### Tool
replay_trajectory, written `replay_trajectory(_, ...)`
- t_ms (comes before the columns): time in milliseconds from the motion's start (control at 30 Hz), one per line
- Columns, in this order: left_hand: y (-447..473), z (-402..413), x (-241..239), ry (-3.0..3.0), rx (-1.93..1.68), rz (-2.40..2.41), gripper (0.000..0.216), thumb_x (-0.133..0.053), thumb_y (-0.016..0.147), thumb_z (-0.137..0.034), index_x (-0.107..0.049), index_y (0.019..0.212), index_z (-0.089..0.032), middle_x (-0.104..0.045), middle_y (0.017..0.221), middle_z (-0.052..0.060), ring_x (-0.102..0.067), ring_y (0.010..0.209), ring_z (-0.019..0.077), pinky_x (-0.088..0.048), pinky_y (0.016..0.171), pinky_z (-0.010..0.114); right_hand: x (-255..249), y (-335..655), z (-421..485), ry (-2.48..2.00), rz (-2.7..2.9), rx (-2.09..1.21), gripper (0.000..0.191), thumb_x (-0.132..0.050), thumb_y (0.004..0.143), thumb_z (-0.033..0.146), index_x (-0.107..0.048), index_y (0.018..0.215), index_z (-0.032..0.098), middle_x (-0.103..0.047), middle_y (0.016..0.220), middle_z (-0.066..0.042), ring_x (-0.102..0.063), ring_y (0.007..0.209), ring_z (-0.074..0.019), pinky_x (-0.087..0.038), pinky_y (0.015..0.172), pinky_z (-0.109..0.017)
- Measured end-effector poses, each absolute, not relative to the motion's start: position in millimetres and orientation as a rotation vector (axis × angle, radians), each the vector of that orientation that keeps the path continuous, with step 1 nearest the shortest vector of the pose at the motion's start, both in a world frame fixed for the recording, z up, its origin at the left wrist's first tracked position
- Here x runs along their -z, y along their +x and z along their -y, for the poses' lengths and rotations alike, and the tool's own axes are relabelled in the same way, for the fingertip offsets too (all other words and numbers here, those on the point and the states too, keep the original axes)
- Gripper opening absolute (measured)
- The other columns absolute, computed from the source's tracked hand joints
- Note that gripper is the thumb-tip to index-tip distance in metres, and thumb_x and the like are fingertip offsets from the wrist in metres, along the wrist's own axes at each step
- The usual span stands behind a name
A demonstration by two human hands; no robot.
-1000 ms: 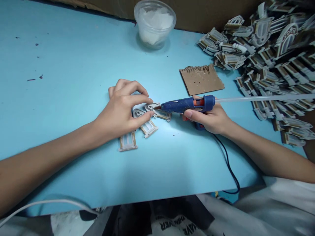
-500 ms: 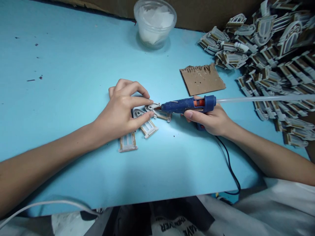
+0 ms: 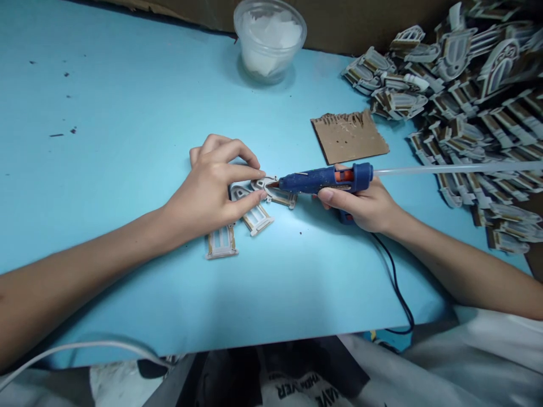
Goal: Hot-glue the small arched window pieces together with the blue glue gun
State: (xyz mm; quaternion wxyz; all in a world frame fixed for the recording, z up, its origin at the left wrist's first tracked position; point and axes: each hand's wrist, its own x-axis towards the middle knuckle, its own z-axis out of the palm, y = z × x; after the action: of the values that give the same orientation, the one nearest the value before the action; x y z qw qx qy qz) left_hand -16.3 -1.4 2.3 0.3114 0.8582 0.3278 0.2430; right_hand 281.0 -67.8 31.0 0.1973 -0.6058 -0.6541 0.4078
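Observation:
In my right hand (image 3: pixel 365 203) is a blue hot glue gun (image 3: pixel 320 180), its tip pointing left, with a long clear glue stick (image 3: pixel 449 168) sticking out of its back. The tip meets a small arched window-shaped piece (image 3: pixel 282 195) lying on the table. My left hand (image 3: pixel 220 178) pinches that piece's rounded end between thumb and index finger, the other fingers curled above. Beneath the left hand lie a second arched window piece (image 3: pixel 258 219) and a third one (image 3: pixel 221 243), each partly covered by the hand.
A pile of similar window pieces (image 3: pixel 462 124) fills the right side. A torn cardboard square (image 3: pixel 350 138) lies behind the glue gun. A clear plastic tub (image 3: pixel 269 45) with white pieces stands at the back. A black cord (image 3: pixel 394 282) runs over the table's front edge.
Both hands, the glue gun and the window pieces hold nearly the same places relative to each other. The whole view has shifted only slightly.

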Motion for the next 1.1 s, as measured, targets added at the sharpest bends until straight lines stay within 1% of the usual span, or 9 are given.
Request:
replay_trajectory(333,-18,-1,0,2.279,-0.608,-0.87,0.024,-0.074,0.099,-0.042,-0.086,0.113,-0.025,-0.075,0.12,0.009,-0.059,0.121,0.0365,-0.042,0.093,0.054,-32,281,66,-1.657,1.832,-1.172,0.059,-0.07,0.093,0.07,-0.057,0.064,0.019,-0.056,0.062,-0.003,-0.051,0.057,-0.0156,-0.036,0.053,-0.032)
replay_trajectory(500,-16,2,-2,2.262,-0.6,-0.914,0.025,-0.074,0.097,-0.044,-0.086,0.11,-0.026,-0.076,0.119,0.009,-0.06,0.12,0.0366,-0.042,0.092,0.053,-32,274,69,-1.718,1.665,-1.269,0.055,-0.075,0.09,0.071,-0.068,0.07,0.02,-0.064,0.067,-0.005,-0.056,0.059,-0.0175,-0.042,0.053,-0.033)
replay_trajectory(600,-17,2,-3,2.236,-0.606,-0.962,0.028,-0.074,0.097,-0.048,-0.086,0.111,-0.028,-0.075,0.12,0.008,-0.061,0.123,0.0361,-0.045,0.099,0.054,-30,267,69,-1.528,1.513,-1.376,0.051,-0.075,0.091,0.071,-0.076,0.079,0.022,-0.071,0.075,-0.006,-0.063,0.063,-0.0193,-0.048,0.058,-0.035)
replay_trajectory(700,-20,-3,-5,2.11,-0.696,-0.974,0.029,-0.072,0.098,-0.047,-0.084,0.113,-0.025,-0.074,0.122,0.008,-0.066,0.118,0.0295,-0.051,0.105,0.051,-27,266,66,-1.364,1.391,-1.384,0.051,-0.076,0.09,0.073,-0.077,0.078,0.023,-0.075,0.08,-0.008,-0.069,0.068,-0.0223,-0.052,0.062,-0.037)
replay_trajectory(767,-23,-9,-7,2.024,-0.749,-0.946,0.021,-0.071,0.099,-0.038,-0.082,0.106,-0.022,-0.073,0.119,0.009,-0.068,0.113,0.0241,-0.053,0.107,0.046,-26,268,64,-1.361,1.357,-1.338,0.052,-0.076,0.09,0.072,-0.076,0.075,0.023,-0.074,0.077,-0.008,-0.069,0.066,-0.0225,-0.052,0.061,-0.037)
replay_trajectory(833,-25,-13,-8,1.998,-0.784,-0.894,0.013,-0.073,0.097,-0.031,-0.081,0.098,-0.021,-0.072,0.116,0.008,-0.069,0.112,0.0221,-0.054,0.107,0.043,-25,272,64,-1.389,1.393,-1.295,0.052,-0.076,0.091,0.071,-0.075,0.073,0.022,-0.071,0.072,-0.008,-0.065,0.061,-0.0205,-0.051,0.058,-0.036)
replay_trajectory(933,-29,-19,-8,2.048,-0.822,-0.807,0.01,-0.076,0.094,-0.028,-0.08,0.097,-0.02,-0.072,0.114,0.008,-0.069,0.11,0.0226,-0.054,0.104,0.041,-25,280,67,-1.429,1.538,-1.265,0.054,-0.075,0.093,0.071,-0.076,0.073,0.02,-0.068,0.068,-0.007,-0.061,0.057,-0.0173,-0.046,0.051,-0.032)
replay_trajectory(1000,-32,-24,-9,2.094,-0.833,-0.674,0.008,-0.074,0.093,-0.024,-0.079,0.097,-0.019,-0.069,0.108,0.008,-0.067,0.102,0.0211,-0.054,0.095,0.039,-24,285,68,-1.399,1.634,-1.267,0.055,-0.072,0.096,0.069,-0.076,0.076,0.018,-0.067,0.067,-0.007,-0.06,0.056,-0.0165,-0.043,0.049,-0.031)
replay_trajectory(1100,-40,-34,-10,2.218,-0.699,-0.349,0.016,-0.072,0.092,-0.021,-0.076,0.107,-0.015,-0.063,0.103,0.01,-0.062,0.093,0.0202,-0.051,0.084,0.036,-21,288,70,-1.265,1.755,-1.305,0.051,-0.069,0.101,0.063,-0.074,0.079,0.017,-0.066,0.067,-0.006,-0.053,0.052,-0.013,-0.037,0.047,-0.03)
